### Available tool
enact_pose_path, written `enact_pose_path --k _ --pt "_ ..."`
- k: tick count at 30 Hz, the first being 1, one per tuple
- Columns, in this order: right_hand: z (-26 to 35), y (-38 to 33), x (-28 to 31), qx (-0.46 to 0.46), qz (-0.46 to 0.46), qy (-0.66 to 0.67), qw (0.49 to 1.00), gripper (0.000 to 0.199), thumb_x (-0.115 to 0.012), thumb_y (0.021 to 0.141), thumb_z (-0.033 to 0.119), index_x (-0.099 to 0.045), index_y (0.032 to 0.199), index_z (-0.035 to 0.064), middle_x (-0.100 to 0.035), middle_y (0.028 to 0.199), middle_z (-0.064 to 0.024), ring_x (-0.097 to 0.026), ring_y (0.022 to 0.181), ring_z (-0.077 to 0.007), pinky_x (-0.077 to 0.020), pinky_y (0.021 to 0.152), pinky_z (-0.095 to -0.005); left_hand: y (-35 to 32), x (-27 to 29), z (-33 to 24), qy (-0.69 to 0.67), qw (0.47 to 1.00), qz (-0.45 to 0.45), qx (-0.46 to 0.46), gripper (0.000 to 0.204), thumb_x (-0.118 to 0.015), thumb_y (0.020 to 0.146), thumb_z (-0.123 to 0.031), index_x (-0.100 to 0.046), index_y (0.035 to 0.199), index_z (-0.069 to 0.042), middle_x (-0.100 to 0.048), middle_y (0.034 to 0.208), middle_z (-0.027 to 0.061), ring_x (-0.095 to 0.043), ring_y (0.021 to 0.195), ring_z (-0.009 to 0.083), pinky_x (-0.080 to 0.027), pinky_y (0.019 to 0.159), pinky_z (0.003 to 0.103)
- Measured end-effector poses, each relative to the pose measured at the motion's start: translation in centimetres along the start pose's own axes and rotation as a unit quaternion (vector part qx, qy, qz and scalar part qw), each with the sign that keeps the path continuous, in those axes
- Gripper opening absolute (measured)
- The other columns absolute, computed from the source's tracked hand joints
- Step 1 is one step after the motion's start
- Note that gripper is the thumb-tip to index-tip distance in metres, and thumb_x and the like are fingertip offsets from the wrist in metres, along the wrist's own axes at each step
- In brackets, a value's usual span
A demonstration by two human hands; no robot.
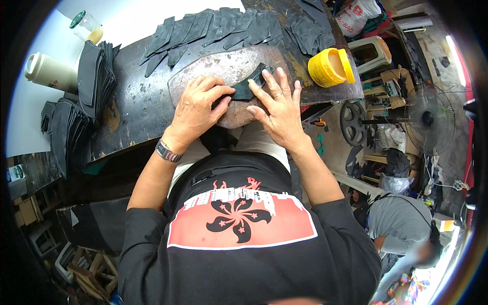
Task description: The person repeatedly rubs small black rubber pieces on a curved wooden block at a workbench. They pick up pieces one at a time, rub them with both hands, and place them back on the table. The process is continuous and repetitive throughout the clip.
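Observation:
A curved piece of black leather-like material (245, 92) lies on a worn brown slab (195, 71) at the table's near edge. My left hand (202, 101) pinches its left end between thumb and bent fingers. Spread out over the right part of the piece is my right hand (278, 104), its fingertips touching the material. Beyond the slab, flat black pieces (218, 28) overlap in a row, with another pile (309, 33) to their right. An open yellow jar (325, 69) with tan contents lies or tilts at the right.
Stacks of black pieces (96, 76) hang over the table's left side, near a pale lidded cup (50, 72) and a glass jar with a green lid (86, 26). A standing fan (428, 119) is at the right. Another person (401, 223) bends down at the lower right.

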State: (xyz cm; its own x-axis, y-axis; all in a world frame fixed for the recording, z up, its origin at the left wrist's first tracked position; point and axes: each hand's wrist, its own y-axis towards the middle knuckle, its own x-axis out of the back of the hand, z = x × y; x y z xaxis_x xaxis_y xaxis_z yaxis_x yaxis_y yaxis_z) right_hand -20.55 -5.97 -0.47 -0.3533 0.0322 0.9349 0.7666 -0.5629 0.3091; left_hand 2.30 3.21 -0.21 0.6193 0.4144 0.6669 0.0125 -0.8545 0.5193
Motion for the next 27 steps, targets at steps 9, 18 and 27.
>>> enact_pose_path --k 9,18,27 --pt "-3.2 3.1 -0.1 -0.051 -0.014 -0.132 0.990 0.057 -0.052 0.100 0.060 -0.055 0.149 0.0312 -0.041 0.162 -0.0108 -0.023 0.155 -0.0394 -0.0150 0.117 -0.0730 -0.2 -0.1 0.3 -0.003 1.000 -0.002 -0.001 0.015 -0.076 0.084 -0.009 -0.075 0.099 -0.008 -0.069 0.102 0.0061 -0.064 0.101 0.0272 -0.048 0.094 0.040" --pt "-2.2 2.0 0.6 -0.015 0.079 -0.073 0.994 0.061 -0.048 0.101 0.063 -0.041 0.158 0.0418 -0.021 0.172 -0.0102 -0.008 0.158 -0.0410 -0.0092 0.118 -0.0744 -0.5 0.0 0.2 -0.019 0.999 -0.030 0.020 0.010 -0.077 0.084 -0.011 -0.074 0.093 -0.009 -0.069 0.100 0.0047 -0.064 0.102 0.0268 -0.047 0.093 0.041" --pt "0.7 0.8 0.3 -0.043 0.067 -0.035 0.996 0.063 -0.044 0.100 0.066 -0.044 0.157 0.0382 -0.021 0.172 -0.0112 -0.007 0.159 -0.0401 -0.0051 0.119 -0.0727 -0.4 0.4 0.2 0.013 1.000 -0.001 0.009 0.011 -0.076 0.084 -0.011 -0.074 0.095 -0.010 -0.068 0.100 0.0042 -0.063 0.103 0.0261 -0.044 0.096 0.042"
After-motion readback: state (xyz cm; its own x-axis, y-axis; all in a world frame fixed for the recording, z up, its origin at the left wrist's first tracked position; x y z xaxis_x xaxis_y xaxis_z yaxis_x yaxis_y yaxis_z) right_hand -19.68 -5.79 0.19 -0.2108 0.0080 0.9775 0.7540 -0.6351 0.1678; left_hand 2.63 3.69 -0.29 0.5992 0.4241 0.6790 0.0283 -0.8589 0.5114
